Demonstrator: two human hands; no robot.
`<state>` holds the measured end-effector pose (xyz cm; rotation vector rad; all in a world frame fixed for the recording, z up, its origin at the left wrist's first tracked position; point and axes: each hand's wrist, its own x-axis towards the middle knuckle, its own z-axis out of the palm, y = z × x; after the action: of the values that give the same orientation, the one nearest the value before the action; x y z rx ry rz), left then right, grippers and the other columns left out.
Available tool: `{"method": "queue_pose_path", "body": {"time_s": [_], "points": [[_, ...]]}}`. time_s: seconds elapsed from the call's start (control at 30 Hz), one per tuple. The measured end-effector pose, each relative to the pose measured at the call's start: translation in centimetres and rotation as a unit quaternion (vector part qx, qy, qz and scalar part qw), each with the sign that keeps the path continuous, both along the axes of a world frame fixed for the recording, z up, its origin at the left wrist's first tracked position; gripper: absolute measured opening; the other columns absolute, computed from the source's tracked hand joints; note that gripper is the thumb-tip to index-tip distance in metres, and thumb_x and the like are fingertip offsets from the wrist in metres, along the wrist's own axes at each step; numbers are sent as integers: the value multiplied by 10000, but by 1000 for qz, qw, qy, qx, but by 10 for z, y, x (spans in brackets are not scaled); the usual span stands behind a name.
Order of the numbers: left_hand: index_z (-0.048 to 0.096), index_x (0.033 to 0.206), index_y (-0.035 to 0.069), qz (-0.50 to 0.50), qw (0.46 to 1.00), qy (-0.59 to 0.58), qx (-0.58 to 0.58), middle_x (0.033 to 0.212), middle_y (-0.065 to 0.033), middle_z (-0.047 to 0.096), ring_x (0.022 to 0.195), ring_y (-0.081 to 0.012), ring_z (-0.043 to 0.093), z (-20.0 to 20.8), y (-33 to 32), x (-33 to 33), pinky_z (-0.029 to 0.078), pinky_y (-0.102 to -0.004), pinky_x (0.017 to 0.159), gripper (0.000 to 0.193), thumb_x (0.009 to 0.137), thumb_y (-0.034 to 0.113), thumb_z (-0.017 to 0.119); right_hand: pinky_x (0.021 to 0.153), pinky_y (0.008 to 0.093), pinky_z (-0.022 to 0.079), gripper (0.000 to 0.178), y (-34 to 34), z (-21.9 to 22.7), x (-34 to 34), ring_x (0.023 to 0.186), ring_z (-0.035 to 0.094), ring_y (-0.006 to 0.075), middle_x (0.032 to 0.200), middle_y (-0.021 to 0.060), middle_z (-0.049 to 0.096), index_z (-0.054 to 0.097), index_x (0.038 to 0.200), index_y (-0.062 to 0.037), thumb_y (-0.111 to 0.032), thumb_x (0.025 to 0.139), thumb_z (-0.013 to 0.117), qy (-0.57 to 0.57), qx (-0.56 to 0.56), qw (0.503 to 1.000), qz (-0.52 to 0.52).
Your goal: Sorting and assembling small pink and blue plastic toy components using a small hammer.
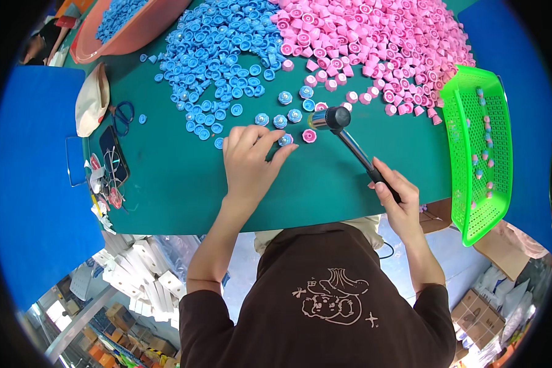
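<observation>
My left hand (248,156) is over the middle of the table, thumb and fingers closed around a small blue cap (286,140). A mallet (353,146) with a shiny metal and black head is in my right hand (400,197), gripped by its black handle end. Its head hangs up and to the right of the pinched cap. Just beside that cap lies a pink cup-shaped piece (310,136). Several blue caps with a pale bead on top, such as one blue cap (262,119), sit in a loose group beyond my left fingertips.
Heaps of blue caps (227,49) and pink pieces (374,43) cover the table's far side. A green basket (463,184) with pink-and-blue pieces stands at right. On the left are a pink basin (141,34), scissors (122,118), a phone (115,156) and glasses (113,161).
</observation>
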<state>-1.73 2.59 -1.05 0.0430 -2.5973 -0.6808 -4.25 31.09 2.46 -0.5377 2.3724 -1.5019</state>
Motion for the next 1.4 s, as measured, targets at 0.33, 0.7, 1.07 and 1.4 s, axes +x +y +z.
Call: {"method": "queue_pose_path", "body": {"time_s": [0.33,0.7,1.07,1.4], "points": [[727,918,152,9,1000,-11,-21,849,38,580,885,-186,533,5,-1,2,378,-352,737,325,653,289,855,633,278,457,392,-12,11,-2,732,566,153,869,96,623,588,1312,-8,-63,925,619,16,63,996,65],[729,890,81,81,996,39,-17,818,-40,639,771,-212,565,40,-80,-17,458,-349,705,145,771,142,783,642,302,492,416,-25,24,-9,687,575,221,908,133,626,586,1306,-3,5,891,617,76,124,982,122],[742,931,77,-1,999,-9,-45,907,-79,672,782,-211,620,9,-145,-146,493,-329,704,217,778,226,778,520,196,368,400,-8,2,-20,589,454,47,924,59,653,565,1350,-36,-176,976,580,1,-18,998,-58],[746,934,55,-7,996,-92,14,881,-78,673,775,-221,638,23,-159,-165,499,-320,703,234,792,240,759,522,194,365,399,-4,-4,-22,589,447,47,936,64,655,570,1345,-34,-163,968,599,-19,-22,998,-56]]}}
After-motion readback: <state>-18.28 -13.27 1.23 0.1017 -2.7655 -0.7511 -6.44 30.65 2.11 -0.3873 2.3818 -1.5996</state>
